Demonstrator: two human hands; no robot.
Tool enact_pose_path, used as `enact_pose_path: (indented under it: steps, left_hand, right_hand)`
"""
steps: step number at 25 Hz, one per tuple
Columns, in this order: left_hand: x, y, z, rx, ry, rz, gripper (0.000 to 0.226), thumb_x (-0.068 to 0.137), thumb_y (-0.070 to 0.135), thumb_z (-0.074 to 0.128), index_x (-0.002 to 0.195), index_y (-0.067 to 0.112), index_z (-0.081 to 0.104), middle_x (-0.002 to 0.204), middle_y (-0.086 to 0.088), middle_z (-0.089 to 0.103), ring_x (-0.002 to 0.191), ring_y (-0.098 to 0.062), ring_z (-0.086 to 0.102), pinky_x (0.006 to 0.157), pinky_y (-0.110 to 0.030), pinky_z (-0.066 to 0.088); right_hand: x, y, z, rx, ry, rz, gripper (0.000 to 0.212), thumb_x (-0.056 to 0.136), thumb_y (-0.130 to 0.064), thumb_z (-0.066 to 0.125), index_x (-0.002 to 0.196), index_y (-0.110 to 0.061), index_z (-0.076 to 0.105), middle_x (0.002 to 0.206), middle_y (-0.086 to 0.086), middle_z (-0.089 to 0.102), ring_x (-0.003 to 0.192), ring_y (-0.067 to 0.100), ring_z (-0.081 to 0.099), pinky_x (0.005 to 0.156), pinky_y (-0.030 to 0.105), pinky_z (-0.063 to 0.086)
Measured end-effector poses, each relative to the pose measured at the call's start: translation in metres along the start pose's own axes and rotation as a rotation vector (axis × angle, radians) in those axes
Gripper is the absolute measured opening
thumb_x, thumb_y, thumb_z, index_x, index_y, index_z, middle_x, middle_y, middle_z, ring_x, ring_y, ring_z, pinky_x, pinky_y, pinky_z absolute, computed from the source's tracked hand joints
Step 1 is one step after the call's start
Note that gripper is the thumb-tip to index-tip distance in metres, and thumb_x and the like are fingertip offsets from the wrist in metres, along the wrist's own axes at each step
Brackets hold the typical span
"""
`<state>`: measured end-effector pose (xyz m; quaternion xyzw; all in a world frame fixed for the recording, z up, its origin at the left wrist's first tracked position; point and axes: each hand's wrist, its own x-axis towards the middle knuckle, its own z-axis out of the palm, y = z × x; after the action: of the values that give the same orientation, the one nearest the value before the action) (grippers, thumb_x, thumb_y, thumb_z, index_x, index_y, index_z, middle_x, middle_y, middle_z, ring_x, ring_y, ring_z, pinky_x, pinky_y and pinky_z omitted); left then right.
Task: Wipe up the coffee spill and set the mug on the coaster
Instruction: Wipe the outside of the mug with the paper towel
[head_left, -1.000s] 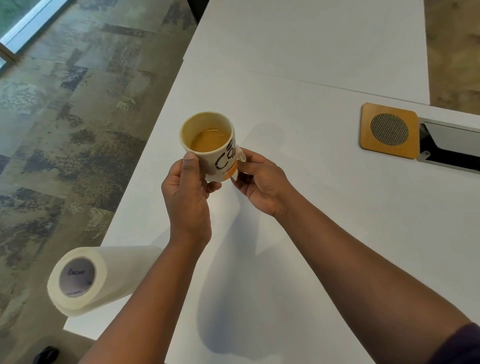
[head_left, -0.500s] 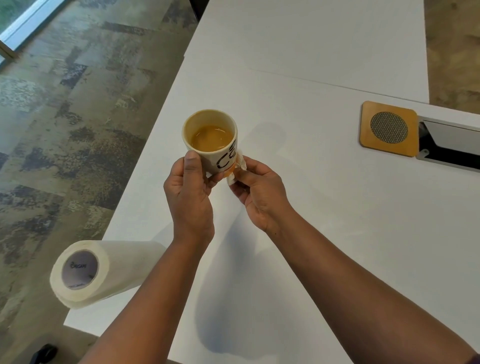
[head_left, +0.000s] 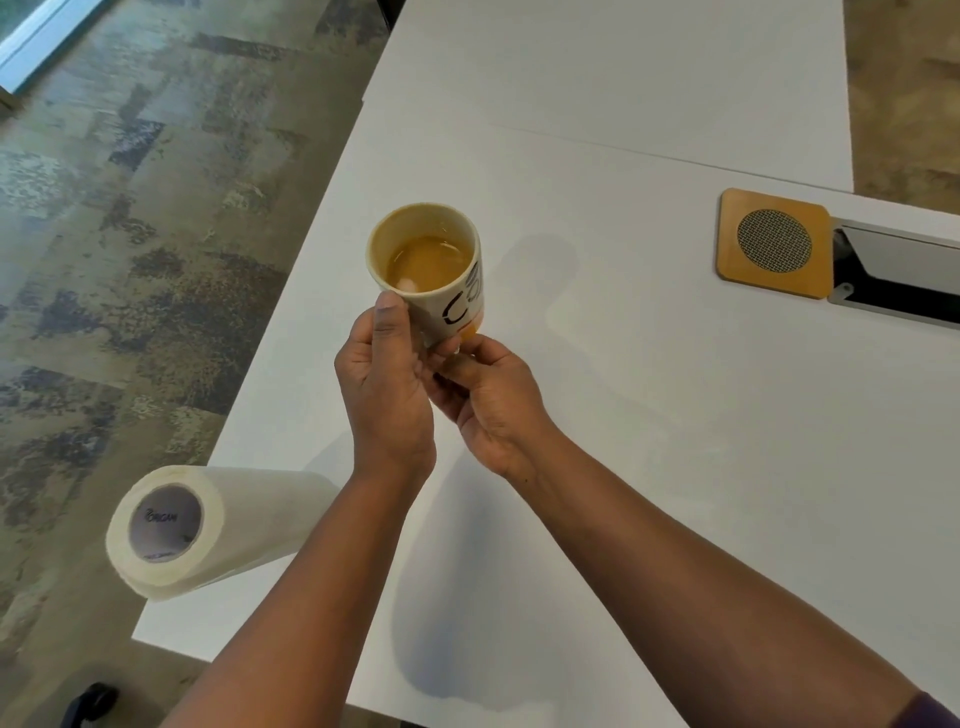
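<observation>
A cream mug (head_left: 457, 304) with black lettering and an orange base holds light brown coffee. It is lifted above the white table (head_left: 675, 441), tilted slightly. My left hand (head_left: 387, 387) grips its near side, thumb on the wall below the rim. My right hand (head_left: 488, 400) is closed under the mug's base; whether paper is between its fingers is hidden. The square wooden coaster (head_left: 774, 244) with a round mesh centre lies far right, apart from the mug. No spill shows on the table.
A paper towel roll (head_left: 208, 525) lies on its side at the table's near left corner. A cable tray opening (head_left: 893, 275) sits right of the coaster. The table's left edge drops to patterned carpet (head_left: 130, 234).
The white piece of paper seen against the mug's base has gone out of sight beneath my right hand. My right hand has shifted under the base. The mug stays lifted.
</observation>
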<state>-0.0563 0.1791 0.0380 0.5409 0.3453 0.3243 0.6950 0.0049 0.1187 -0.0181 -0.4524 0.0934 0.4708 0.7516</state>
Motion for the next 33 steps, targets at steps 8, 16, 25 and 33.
enact_pose_path:
  steps: [8, 16, 25, 33]
  left_hand:
    - [-0.007, 0.002, -0.007, 0.015, -0.006, -0.023, 0.033, 0.102, 0.039, 0.046, 0.079, 0.035, 0.069, 0.074, 0.016, 0.065, 0.086, -0.012, 0.069, 0.088, -0.049, 0.06]
    - [-0.003, 0.003, -0.012, -0.028, -0.02, -0.016, 0.026, 0.101, 0.037, 0.046, 0.097, 0.028, 0.07, 0.096, 0.005, 0.072, 0.109, -0.024, 0.071, 0.077, -0.036, 0.062]
    - [0.01, -0.003, -0.009, -0.059, 0.032, -0.032, 0.034, 0.099, 0.038, 0.049, 0.105, 0.008, 0.064, 0.082, -0.008, 0.062, 0.097, -0.018, 0.071, 0.079, -0.036, 0.061]
    - [0.016, -0.002, -0.004, -0.092, 0.024, 0.028, 0.029, 0.102, 0.034, 0.047, 0.078, 0.028, 0.062, 0.064, 0.018, 0.061, 0.067, -0.006, 0.065, 0.082, -0.039, 0.061]
  right_hand:
    - [0.02, -0.021, -0.004, 0.085, -0.14, 0.162, 0.033, 0.095, 0.009, 0.05, 0.121, -0.006, 0.063, 0.114, 0.02, 0.067, 0.077, 0.021, 0.073, 0.073, 0.036, 0.064]
    - [0.036, -0.043, -0.02, 0.057, -0.084, 0.062, 0.026, 0.094, 0.009, 0.054, 0.109, -0.004, 0.072, 0.105, 0.018, 0.074, 0.094, 0.03, 0.073, 0.071, 0.034, 0.062]
    - [0.019, -0.037, -0.032, 0.087, -0.042, -0.014, 0.019, 0.09, 0.006, 0.064, 0.099, -0.007, 0.075, 0.102, 0.013, 0.076, 0.092, 0.024, 0.074, 0.081, 0.034, 0.062]
    - [0.007, -0.011, -0.016, 0.068, -0.081, 0.069, 0.017, 0.09, 0.004, 0.066, 0.102, -0.006, 0.073, 0.103, 0.011, 0.077, 0.096, 0.026, 0.074, 0.081, 0.036, 0.061]
